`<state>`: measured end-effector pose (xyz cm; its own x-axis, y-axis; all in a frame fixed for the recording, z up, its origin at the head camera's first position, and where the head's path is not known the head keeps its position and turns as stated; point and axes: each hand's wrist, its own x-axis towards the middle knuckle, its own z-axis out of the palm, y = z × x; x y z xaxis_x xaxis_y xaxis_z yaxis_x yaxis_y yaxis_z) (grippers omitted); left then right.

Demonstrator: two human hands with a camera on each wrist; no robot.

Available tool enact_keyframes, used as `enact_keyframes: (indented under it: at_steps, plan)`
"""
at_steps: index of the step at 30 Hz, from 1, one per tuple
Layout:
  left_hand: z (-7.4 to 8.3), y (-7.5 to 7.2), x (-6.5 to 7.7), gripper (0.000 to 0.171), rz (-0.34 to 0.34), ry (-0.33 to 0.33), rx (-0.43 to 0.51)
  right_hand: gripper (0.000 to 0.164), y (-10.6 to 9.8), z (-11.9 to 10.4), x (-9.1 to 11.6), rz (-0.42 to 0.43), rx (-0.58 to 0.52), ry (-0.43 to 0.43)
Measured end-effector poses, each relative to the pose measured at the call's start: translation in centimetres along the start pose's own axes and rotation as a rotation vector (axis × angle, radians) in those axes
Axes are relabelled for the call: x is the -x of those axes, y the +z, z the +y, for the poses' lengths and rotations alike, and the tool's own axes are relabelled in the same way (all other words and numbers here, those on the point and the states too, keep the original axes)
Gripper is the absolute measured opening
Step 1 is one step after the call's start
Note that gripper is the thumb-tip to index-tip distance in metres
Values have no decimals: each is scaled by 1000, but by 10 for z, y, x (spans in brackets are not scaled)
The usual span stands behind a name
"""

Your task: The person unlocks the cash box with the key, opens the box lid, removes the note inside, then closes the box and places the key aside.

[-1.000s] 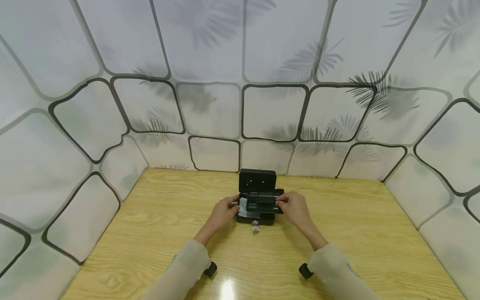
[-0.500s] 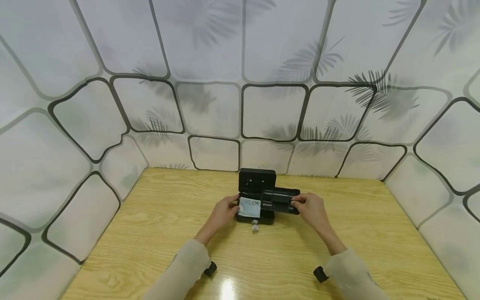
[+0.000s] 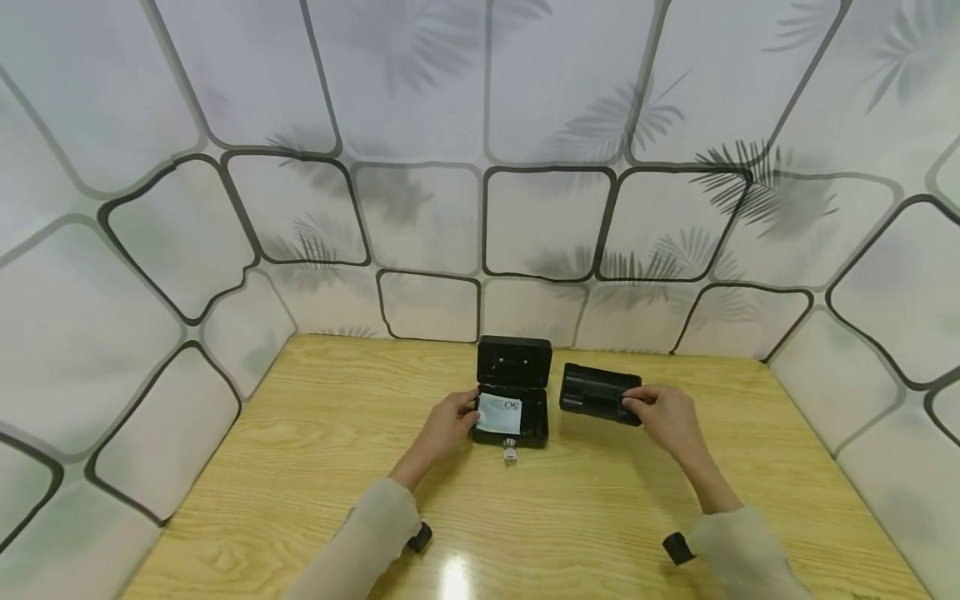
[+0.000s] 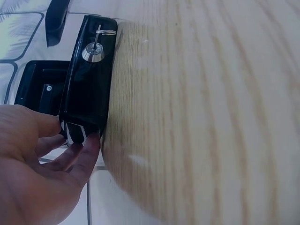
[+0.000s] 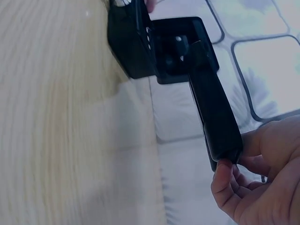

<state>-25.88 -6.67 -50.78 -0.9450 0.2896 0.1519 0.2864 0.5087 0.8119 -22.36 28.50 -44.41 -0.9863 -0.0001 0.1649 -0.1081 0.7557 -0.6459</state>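
Observation:
A small black cash box point(image 3: 534, 438) stands on the table with its lid point(image 3: 514, 350) raised. Inside, at the left, lies a pale blue banknote point(image 3: 499, 414) marked 50. A key point(image 3: 510, 455) sits in the lock at the front. My left hand point(image 3: 444, 430) holds the box's left end, fingers and thumb against the end wall point(image 4: 77, 131). To the right of the box, a black coin tray point(image 3: 597, 395) hangs tilted above the table. My right hand point(image 3: 667, 421) pinches its right end; the right wrist view shows the tray point(image 5: 214, 110) edge-on.
The light wooden table point(image 3: 330, 383) spreads around the box on every side. A patterned wall point(image 3: 420, 308) borders its back edge, close behind the lid. Black wrist straps point(image 3: 678, 548) show below both hands.
My right hand has carried the coin tray rightward out from over the box and tilted it, uncovering the banknote. My left hand has stayed on the box.

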Motion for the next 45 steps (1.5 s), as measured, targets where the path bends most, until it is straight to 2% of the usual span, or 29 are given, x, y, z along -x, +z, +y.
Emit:
enact_keyframes:
  at_steps: [9,15,24,31,38,45]
  plan:
    - [0,1,1,44,17,4,-15,23,-21,14,-3,8,16,-7]
    - [1,2,1,44,10,3,-22,25,-26,21,-8,8,28,-5]
    - [0,3,2,44,20,30,-32,25,-21,38,-20,-8,27,11]
    - [4,1,3,45,7,-21,-29,26,-17,52,-27,-23,29,6]
    - [6,2,3,46,12,-35,-26,26,-14,56,-33,-23,29,12]
    - [5,3,3,46,13,-49,-25,25,-7,64,-46,-15,64,-32]
